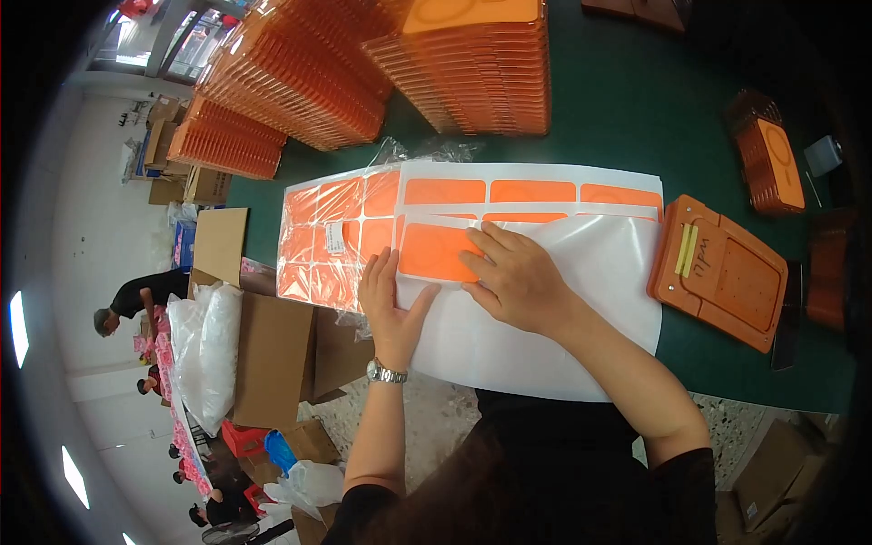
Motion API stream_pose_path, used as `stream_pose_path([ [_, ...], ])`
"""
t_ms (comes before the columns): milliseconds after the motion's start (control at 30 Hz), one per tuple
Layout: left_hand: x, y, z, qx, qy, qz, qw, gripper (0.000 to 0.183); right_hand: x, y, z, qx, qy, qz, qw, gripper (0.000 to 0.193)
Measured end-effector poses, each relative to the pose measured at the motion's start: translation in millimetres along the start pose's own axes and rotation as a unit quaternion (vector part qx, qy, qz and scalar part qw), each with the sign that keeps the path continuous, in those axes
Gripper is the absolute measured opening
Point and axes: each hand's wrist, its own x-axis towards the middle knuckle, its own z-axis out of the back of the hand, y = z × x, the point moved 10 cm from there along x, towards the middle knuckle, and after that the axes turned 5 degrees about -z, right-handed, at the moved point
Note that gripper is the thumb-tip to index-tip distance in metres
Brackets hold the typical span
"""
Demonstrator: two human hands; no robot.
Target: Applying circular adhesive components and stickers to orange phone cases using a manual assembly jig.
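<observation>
A large white sheet with rows of orange rounded stickers lies on the green table, its near part bowed up over the table edge. One orange sticker lies between my hands. My left hand rests flat at its lower left corner, fingers straight and thumb spread. At the sticker's right edge, my right hand has bent fingers closed on it; the fingertips' exact grip is partly hidden. To the left is a clear-wrapped pack of orange sticker sheets bearing a small white label.
Tall stacks of clear orange trays stand at the far left and middle. A brown-orange moulded fixture with yellow strips lies right of the sheet. Further right is a smaller stack of orange pieces. Cardboard boxes adjoin the table's left; people work beyond.
</observation>
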Motion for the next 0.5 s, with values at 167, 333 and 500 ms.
stream_pose_path([
  [167,-1,7,0,0.003,-0.009,0.0,1.0,0.074,5,2,0,0.004,0.016,0.008,1.0,0.015],
  [333,3,1,4,-0.013,-0.01,0.008,1.0,0.08,16,2,3,0.047,0.021,-0.015,0.999,0.007],
  [500,2,1,2,-0.048,-0.013,0.025,0.998,0.092,40,-35,32,0.287,-0.078,-0.197,0.934,0.005],
])
